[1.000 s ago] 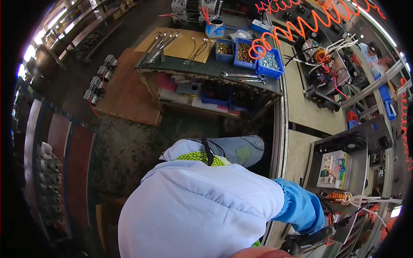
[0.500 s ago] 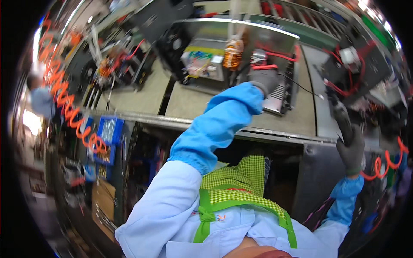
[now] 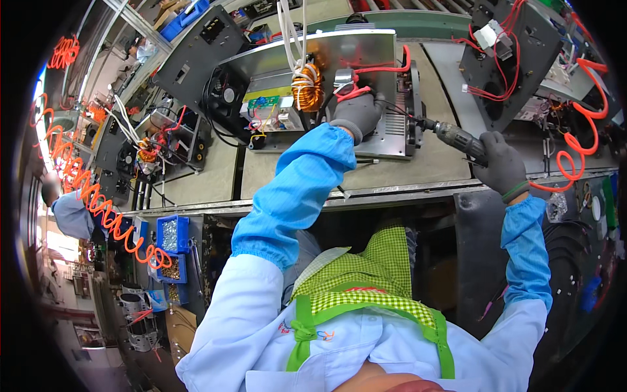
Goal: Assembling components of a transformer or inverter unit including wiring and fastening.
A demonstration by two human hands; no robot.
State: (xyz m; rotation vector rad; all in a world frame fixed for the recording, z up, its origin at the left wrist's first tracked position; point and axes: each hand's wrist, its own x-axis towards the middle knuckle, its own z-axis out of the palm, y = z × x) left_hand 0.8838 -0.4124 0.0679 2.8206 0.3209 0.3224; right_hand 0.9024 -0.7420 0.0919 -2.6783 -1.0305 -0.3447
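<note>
Your right hand [image 3: 501, 163] clamps the driver [image 3: 459, 142]. Farther left, your left hand [image 3: 359, 115] is by the red cable [image 3: 353, 95]; its grip, I can't tell.

Left arm [image 3: 287, 189] extended forward and inward, sleeved to the wrist; left hand [image 3: 360, 116] gloved, back largely uppermost, degree of finger closure not determinable; right arm [image 3: 526, 251] bent at the elbow, forearm directed forward; right hand [image 3: 503, 163] gloved, angled inward, fingers curled closed; hands apart.

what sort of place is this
Probably an electrical assembly workshop: an open metal unit with a copper-coloured coil sits on the bench, a driver-like tool is in the right hand, and blue bins hold small metal parts.
</note>
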